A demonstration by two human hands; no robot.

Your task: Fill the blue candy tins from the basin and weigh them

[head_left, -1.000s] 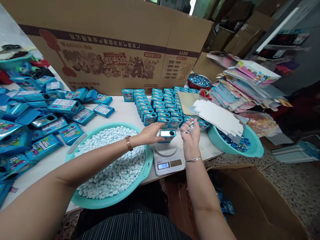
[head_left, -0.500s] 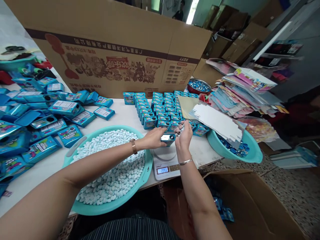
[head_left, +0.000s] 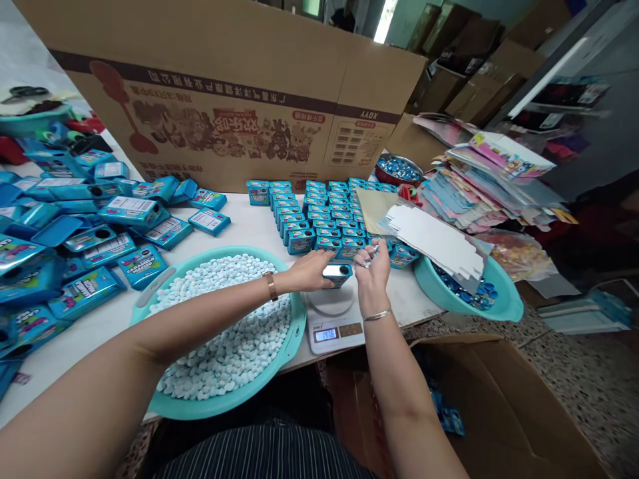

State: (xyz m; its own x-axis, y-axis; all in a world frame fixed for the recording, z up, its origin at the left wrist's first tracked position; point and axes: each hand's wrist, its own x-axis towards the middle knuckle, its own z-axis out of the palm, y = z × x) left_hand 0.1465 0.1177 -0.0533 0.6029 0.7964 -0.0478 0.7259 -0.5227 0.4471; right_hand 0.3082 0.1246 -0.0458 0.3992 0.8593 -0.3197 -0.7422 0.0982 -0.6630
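Observation:
On the white kitchen scale, a blue candy box with a dark round hole in its top stands upright. My left hand holds it from the left side, fingers behind and thumb in front. My right hand, just right of the box, is closed around several small pale candies, partly hidden by the fingers. Left of the scale, a teal basin is full of white candies. Rows of upright blue boxes stand behind my hands.
Blue boxes lie heaped at left. A tall cardboard carton stands behind the rows. At right are white card sheets over a teal bowl of blue lids, stacked packaging and a metal bowl. An open carton sits below.
My right hand has shifted slightly right, away from the box, with its fingers curled more tightly around the candies. The scale reading has risen. My left hand stays at the box.

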